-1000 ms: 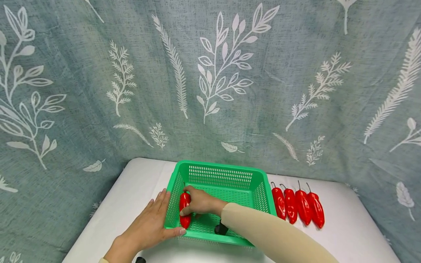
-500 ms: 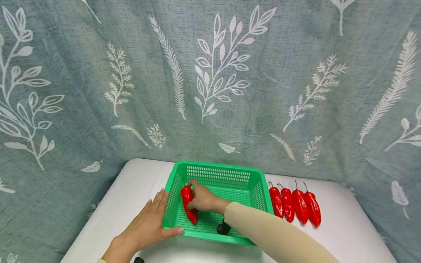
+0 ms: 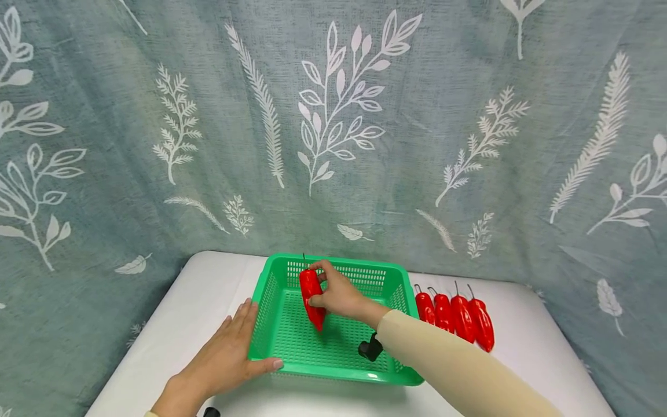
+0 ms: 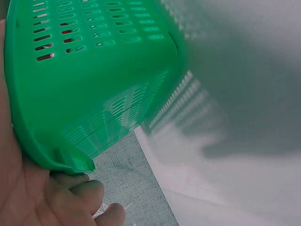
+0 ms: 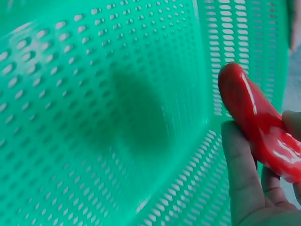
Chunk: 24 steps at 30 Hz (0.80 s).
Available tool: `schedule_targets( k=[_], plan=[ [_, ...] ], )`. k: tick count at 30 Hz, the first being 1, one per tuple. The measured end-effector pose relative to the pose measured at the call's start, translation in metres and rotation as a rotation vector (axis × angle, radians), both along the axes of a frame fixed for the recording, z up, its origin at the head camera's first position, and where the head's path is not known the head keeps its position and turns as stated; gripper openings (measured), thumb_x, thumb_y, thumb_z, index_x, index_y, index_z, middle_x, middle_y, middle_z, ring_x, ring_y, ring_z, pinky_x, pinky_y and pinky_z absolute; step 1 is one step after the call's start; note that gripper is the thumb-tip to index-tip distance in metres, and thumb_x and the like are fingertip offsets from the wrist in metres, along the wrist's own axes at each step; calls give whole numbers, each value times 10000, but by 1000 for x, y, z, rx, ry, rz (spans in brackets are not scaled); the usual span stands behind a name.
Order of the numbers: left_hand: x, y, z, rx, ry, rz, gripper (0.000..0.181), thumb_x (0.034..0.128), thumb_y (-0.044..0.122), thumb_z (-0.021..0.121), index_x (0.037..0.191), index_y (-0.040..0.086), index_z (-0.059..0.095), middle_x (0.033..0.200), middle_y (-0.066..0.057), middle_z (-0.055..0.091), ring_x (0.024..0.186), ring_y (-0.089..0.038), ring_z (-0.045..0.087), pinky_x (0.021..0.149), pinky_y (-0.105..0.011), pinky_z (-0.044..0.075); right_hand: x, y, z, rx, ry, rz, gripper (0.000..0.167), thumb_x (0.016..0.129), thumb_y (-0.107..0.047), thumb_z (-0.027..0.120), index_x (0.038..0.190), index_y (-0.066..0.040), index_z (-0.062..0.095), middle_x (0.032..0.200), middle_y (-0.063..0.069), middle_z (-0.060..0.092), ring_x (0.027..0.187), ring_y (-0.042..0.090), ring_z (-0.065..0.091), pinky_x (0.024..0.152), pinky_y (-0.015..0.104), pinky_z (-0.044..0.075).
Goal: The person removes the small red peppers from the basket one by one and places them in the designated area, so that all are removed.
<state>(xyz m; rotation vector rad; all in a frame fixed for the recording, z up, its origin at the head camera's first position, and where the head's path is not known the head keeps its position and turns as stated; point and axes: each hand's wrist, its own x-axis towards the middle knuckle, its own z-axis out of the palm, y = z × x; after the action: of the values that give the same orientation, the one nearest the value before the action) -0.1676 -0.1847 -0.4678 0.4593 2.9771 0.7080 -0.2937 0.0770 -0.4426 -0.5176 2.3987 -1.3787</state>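
Observation:
My right hand [image 3: 341, 294] grips a red chili pepper [image 3: 310, 292], thumb and fingers on either side, and holds it up over the green plastic basket [image 3: 297, 347]. The pepper's stem points away from me and its tip hangs down toward the basket floor. In the right wrist view the pepper [image 5: 254, 113] is pinched between thumb and fingers, apart from the perforated floor below. My left hand [image 3: 221, 350] rests against the basket's left side, fingers straight along the rim and thumb on the near corner. The left wrist view shows its palm against the basket wall [image 4: 84, 84].
Several red chili peppers [image 3: 462, 317] lie side by side on the white table [image 3: 526, 359], right of the basket, partly hidden by the basket and my right sleeve [image 3: 432, 353]. A leaf-patterned curtain [image 3: 354, 145] hangs behind the table. Black wrist cameras [image 3: 371, 347] sit under my arms.
My right hand has lifted the chili pepper off the basket floor by the left wall and moved it up and right. The left hand stays on the rim; the view has shifted slightly.

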Motion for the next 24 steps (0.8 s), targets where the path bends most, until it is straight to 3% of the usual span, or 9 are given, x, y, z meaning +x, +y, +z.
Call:
schedule_targets(
  k=[6, 16, 24],
  plan=[
    [1, -1, -1, 20, -5, -6, 1311, 839, 870, 596, 1656, -63, 172, 1747, -247, 140, 1607, -422, 224, 1288, -612, 230, 7, 28, 20, -64, -16, -74, 721, 905, -23, 769, 1513, -166, 409, 1343, 204, 535, 936, 279, 714, 659, 442, 662],
    [2, -3, -1, 18, 9, -22, 1308, 851, 860, 591, 1654, -75, 154, 1745, -260, 127, 1603, -437, 222, 1279, -627, 236, 13, 77, 40, -152, 28, -182, 725, 917, -14, 742, 1544, -178, 417, 1387, 203, 529, 1132, 339, 647, 682, 416, 652],
    [2, -2, -1, 39, -14, -27, 1308, 853, 833, 622, 1653, -82, 138, 1745, -266, 110, 1602, -445, 216, 1273, -643, 233, 24, 113, 52, -103, 113, -235, 727, 940, -71, 739, 1567, -158, 381, 1406, 201, 512, 1188, 368, 598, 731, 416, 638]
  ],
)
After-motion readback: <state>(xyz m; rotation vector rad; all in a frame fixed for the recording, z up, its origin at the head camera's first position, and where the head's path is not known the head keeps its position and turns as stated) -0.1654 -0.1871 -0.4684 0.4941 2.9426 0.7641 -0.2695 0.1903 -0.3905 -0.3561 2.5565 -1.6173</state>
